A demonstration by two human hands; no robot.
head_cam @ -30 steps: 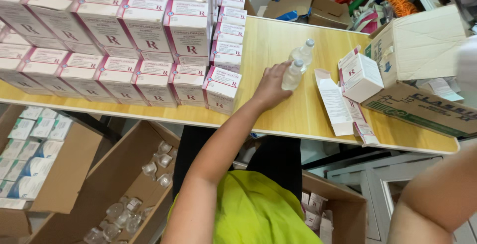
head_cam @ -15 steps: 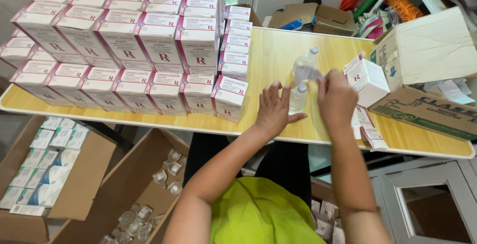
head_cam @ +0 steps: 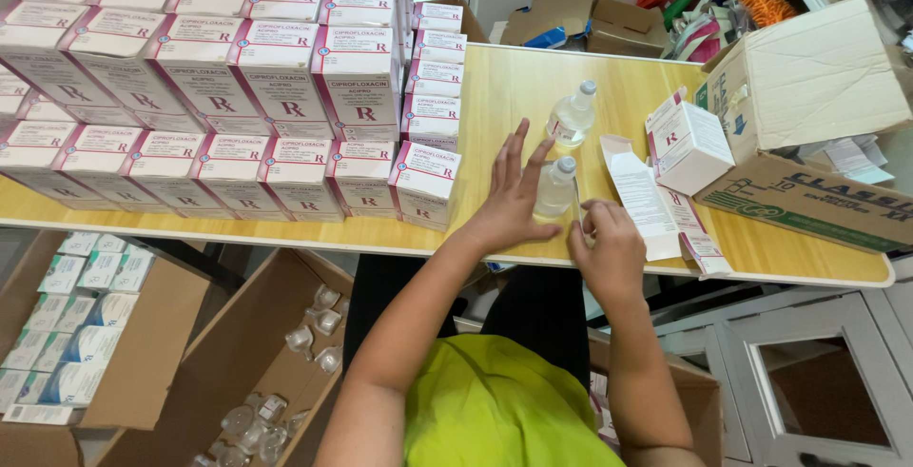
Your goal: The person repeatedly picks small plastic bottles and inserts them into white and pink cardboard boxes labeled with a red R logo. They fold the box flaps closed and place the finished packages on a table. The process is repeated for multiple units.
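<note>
The left hand [head_cam: 509, 203] rests flat on the table [head_cam: 495, 96], fingers [head_cam: 518, 144] spread and open, holding nothing. A clear bottle [head_cam: 555, 187] stands upright just beside its index finger, on the hand's right side, touching or nearly touching the fingertip. The right hand [head_cam: 609, 248] sits near the table's front edge, just below and right of that bottle, fingers curled inward; whether it pinches anything cannot be told. A second bottle [head_cam: 573, 115] stands farther back. A flattened carton [head_cam: 647, 203] lies right of the right hand, beside a white box [head_cam: 689, 148]. Stacked boxes [head_cam: 238, 96] fill the table's left.
</note>
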